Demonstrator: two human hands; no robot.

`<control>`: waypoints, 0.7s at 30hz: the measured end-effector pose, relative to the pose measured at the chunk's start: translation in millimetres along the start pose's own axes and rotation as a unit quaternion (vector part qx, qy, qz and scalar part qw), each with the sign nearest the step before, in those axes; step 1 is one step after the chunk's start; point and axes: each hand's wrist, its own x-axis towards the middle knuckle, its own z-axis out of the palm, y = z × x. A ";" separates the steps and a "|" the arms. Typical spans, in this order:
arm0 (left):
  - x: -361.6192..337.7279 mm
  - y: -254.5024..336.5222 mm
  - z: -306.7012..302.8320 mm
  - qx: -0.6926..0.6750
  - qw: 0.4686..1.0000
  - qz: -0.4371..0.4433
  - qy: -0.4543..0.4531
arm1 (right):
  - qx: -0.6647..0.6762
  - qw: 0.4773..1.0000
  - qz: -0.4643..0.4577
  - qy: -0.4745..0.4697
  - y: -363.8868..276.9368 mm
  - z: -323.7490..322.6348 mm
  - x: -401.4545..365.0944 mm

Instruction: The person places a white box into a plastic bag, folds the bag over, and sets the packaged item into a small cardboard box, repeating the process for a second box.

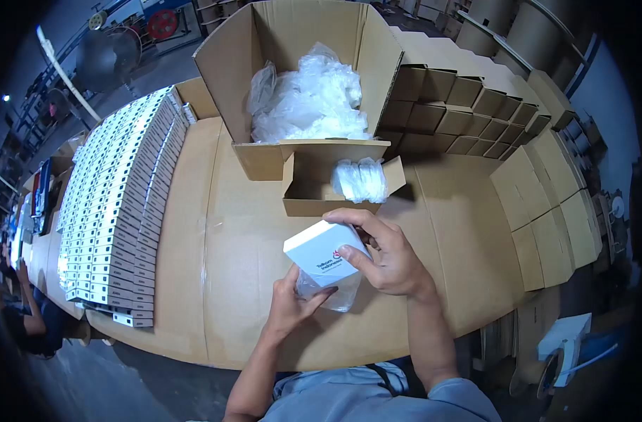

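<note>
My right hand [391, 264] grips a small white box [319, 250] printed "Telkom Indonesia", thumb on its top face and fingers over the far edge. Below the box is a clear plastic bag [343, 295], held by my left hand [291, 306] with thumb and fingers at its near left side. The box overlaps the bag's upper part in this view. Just beyond my hands, a small open carton [314, 208] contains a bundle of clear plastic bags [361, 181].
A large open carton [226, 77] full of clear plastic bags [310, 98] stands at the back. White boxes [117, 204] are stacked in long rows on the left. Brown cartons [454, 116] fill the back right, with more cartons [546, 239] at the right edge. Another person's arm [31, 299] shows far left.
</note>
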 end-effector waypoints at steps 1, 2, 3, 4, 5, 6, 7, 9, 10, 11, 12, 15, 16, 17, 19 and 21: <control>1.0 -0.3 0.1 -0.008 1.000 -0.009 0.003 | 0.002 1.000 0.001 0.009 0.1 2.0 2.4; 1.2 -0.8 0.4 -0.017 1.000 -0.018 0.006 | 0.005 1.000 0.002 0.018 0.6 3.7 4.0; -0.5 -0.4 11.3 -0.048 0.999 -0.024 0.011 | -0.027 1.000 0.000 0.005 -2.6 -1.8 3.0; -0.7 -2.1 11.8 -0.063 0.998 -0.028 0.014 | -0.049 0.999 -0.010 -0.002 -1.5 -1.4 6.0; -0.7 -4.0 12.7 -0.080 0.996 -0.031 0.017 | -0.071 0.997 -0.020 -0.008 -0.2 -1.2 8.4; -1.8 -6.5 11.9 -0.080 0.996 -0.031 0.015 | -0.064 0.998 -0.009 -0.016 1.3 0.5 9.9; -2.7 -9.5 11.7 -0.081 0.996 -0.030 0.015 | -0.058 0.998 0.002 -0.025 3.4 1.7 11.3; -3.7 -11.3 10.6 -0.083 0.996 -0.035 0.012 | -0.018 1.000 0.015 -0.016 11.7 5.9 12.6; -3.7 -10.2 9.0 -0.085 0.995 -0.042 0.010 | 0.017 1.000 0.016 0.001 19.0 9.5 12.1; -3.2 -8.8 7.7 -0.087 0.995 -0.048 0.008 | 0.052 0.998 0.017 0.018 26.8 12.1 11.9; -3.3 -7.0 6.2 -0.091 0.994 -0.057 0.007 | 0.094 0.995 0.028 0.025 34.3 14.1 12.1; -3.7 -5.1 2.3 -0.094 0.993 -0.074 0.006 | 0.131 0.989 0.037 0.054 43.0 17.5 9.1; -3.5 -5.6 0.7 -0.090 0.993 -0.074 0.008 | 0.151 0.986 0.040 0.065 44.1 19.5 9.1; -2.7 -6.0 0.2 -0.087 0.994 -0.073 0.011 | 0.158 0.984 0.036 0.077 45.2 21.1 8.7; -1.5 -4.2 -1.0 -0.092 0.993 -0.077 0.017 | 0.174 0.979 0.028 0.101 48.0 24.8 7.4; -0.5 -5.0 -2.4 -0.091 0.993 -0.075 0.021 | 0.186 0.976 0.038 0.104 52.1 25.1 4.3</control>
